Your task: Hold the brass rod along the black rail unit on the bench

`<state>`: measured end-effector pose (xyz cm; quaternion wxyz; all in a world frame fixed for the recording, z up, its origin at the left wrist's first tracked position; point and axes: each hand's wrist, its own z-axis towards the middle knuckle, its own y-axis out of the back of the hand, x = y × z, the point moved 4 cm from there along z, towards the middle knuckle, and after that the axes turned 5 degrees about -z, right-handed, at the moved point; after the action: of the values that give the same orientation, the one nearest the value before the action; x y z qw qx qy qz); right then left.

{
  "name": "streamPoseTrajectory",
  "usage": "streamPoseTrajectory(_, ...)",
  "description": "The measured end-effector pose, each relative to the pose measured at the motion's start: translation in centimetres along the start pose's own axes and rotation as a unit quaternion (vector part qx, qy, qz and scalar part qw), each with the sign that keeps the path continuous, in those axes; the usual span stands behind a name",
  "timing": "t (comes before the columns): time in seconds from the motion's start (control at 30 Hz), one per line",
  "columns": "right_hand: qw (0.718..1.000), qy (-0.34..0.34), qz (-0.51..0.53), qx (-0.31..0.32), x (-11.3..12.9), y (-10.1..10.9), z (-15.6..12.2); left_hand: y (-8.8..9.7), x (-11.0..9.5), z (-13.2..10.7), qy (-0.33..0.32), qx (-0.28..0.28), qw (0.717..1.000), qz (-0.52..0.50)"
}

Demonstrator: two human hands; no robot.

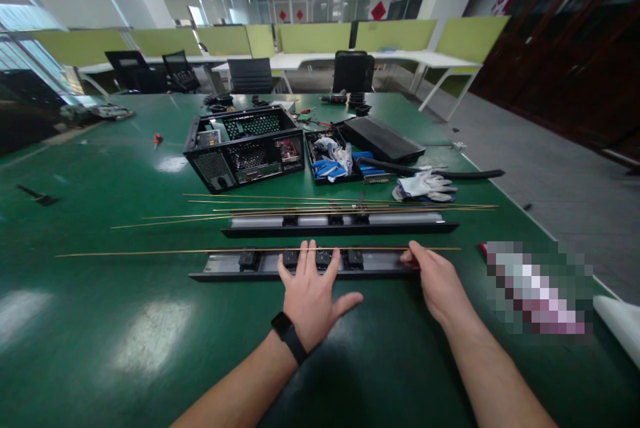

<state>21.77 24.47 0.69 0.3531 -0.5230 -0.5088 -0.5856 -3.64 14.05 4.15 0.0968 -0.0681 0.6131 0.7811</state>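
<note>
Head cam: near rail [225,267] is lying flat on the green desk [125,321], just in front of the person, w/ four black blocks sitting in its channel. Left hand [311,295] is resting open, palm down, fingers spread over the middle blocks, pinning the rail. Right hand [436,281] is closing thumb and fingers on the rail's right end, right where a thin brass rod [150,253] is running along the rail's far edge; can't tell if it's pinching rod, rail or both.

Second rail [340,223] is lying parallel just beyond, w/ more brass rods [250,205] fanning across and behind it. Further back: open black PC chassis [245,145], black tray [334,163] holding blue/white gloves, white work gloves [425,185] beside a black hose [450,173], black cover panel [383,139].

Risks, my read:
- long rod is overhanging the rail far to the left, unsupported; any lift at the right end prob. bends or whips it.
- rod looking loose on the rail edge, so a nudge could be rolling it off twd the 2nd rail.
- left hand pressing on the blocks could be shifting them along the channel.
- glossy desk, rail may be sliding if pushed from one end only.
</note>
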Motion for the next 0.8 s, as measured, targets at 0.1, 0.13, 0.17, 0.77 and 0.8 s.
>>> streamPoseTrajectory(0.1, 1.000, -0.003, 0.001, 0.001, 0.0, 0.0, -0.1, 0.0, -0.1, -0.1, 0.006, -0.009, 1.000, 0.003)
streamPoseTrajectory(0.13, 1.000, -0.002, 0.002, 0.003, 0.0, 0.0, -0.2, 0.1, -0.1, -0.1, 0.005, -0.012, 1.000, 0.002)
streamPoseTrajectory(0.17, 1.000, -0.001, 0.005, 0.007, 0.0, 0.0, -0.3, 0.1, -0.1, -0.1, 0.005, -0.015, 1.000, 0.002)
streamPoseTrajectory(0.77, 1.000, -0.009, 0.010, 0.022, 0.9, -0.3, -1.1, 0.0, -0.9, 0.8, 0.091, -0.083, 0.992, -0.013)
streamPoseTrajectory(0.8, 1.000, -0.010, 0.014, 0.020, 0.8, -0.3, -1.0, 0.0, -1.0, 0.8, 0.092, -0.084, 0.992, -0.014)
